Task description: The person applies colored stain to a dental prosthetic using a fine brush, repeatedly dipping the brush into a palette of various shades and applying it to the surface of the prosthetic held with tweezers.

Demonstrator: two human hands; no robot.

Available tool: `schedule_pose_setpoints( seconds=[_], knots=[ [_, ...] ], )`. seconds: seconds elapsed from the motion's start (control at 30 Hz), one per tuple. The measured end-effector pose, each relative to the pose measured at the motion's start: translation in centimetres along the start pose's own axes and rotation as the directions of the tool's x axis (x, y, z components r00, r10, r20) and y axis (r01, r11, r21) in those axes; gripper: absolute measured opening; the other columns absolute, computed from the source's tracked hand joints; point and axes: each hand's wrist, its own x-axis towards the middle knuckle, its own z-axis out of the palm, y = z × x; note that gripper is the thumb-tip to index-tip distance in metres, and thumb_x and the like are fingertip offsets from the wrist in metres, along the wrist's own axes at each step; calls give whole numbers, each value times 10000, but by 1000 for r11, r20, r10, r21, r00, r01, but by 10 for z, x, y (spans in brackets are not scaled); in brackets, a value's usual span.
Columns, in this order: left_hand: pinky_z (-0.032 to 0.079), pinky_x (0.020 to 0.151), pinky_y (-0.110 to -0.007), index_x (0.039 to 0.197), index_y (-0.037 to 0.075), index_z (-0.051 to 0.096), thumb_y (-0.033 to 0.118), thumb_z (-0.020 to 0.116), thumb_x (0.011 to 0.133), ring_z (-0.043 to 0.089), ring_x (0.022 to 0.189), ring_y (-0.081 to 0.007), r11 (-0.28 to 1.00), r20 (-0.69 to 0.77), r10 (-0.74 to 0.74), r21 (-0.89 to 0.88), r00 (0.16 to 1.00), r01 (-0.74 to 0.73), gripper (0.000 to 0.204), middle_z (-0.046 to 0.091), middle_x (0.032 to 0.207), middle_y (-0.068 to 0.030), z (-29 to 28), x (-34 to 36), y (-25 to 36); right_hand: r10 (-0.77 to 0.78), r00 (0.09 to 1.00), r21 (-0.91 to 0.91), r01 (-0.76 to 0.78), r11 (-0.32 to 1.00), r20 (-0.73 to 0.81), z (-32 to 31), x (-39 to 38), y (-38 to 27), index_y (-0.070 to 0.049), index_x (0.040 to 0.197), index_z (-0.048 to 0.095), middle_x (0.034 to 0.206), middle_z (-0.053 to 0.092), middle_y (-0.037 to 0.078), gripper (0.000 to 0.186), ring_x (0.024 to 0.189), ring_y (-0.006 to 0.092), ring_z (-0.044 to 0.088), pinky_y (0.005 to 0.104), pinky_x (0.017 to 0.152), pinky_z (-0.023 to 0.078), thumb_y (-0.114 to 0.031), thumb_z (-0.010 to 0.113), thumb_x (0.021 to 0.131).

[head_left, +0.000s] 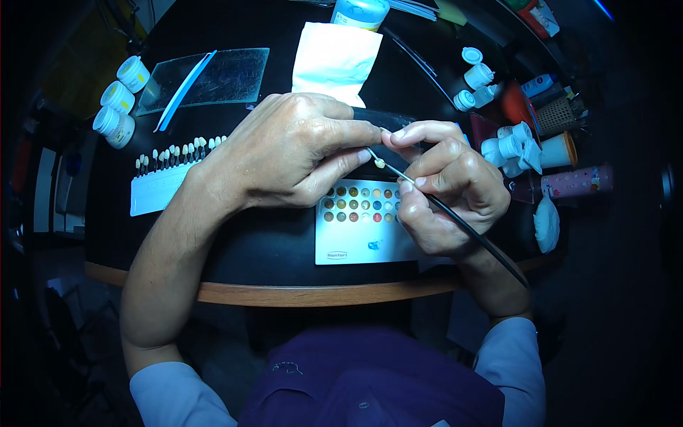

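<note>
A small cream-coloured tooth crown (380, 164) sits between my two hands, above a palette. My left hand (292, 146) reaches over from the left, its thumb and forefinger closed on a thin pale pin beside the crown; most of the pin is hidden. In my right hand (452, 185) a slim brush (469, 229) with a black handle is gripped between thumb and fingers, and its metal end points at the crown. Its very tip is too small to make out. The white paint palette (370, 245) with rows of coloured wells lies below, partly covered by my right hand.
A tooth shade guide (162, 191) and glass slab (231, 82) lie left, near white jars (117, 97). Behind my hands is a folded white tissue (334, 60) by a blue-lidded jar (361, 12). More small pots (501, 147) crowd the right. The wooden table edge (320, 294) runs nearest me.
</note>
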Motion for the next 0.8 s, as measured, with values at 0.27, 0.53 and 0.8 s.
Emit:
schedule_pose_setpoints(
  seconds=[0.27,0.53,0.8],
  knots=[
    [536,674,-400,1115,14,803,98,752,895,687,729,-263,1000,-26,17,-17,1000,-18,241,708,799,-124,0,1,1,-2,1000,-4,2,1000,16,-2,1,-2,-39,782,576,766,682,94,220,1042,329,755,395,840,651,76,760,747],
    [551,695,-400,1122,17,805,102,745,905,697,747,-268,1000,-6,3,-13,1000,-3,240,724,826,-135,-1,0,1,-1,1000,41,1,999,3,-1,0,-1,-30,787,578,756,669,95,205,1026,310,744,408,838,644,76,747,743],
    [597,769,-409,1159,20,791,102,667,967,754,817,-299,965,-126,-105,227,986,132,243,776,908,-172,-16,-5,-18,283,932,-58,-277,959,228,-19,13,-5,9,810,680,856,677,102,118,830,177,690,297,727,569,16,745,713]
  ],
)
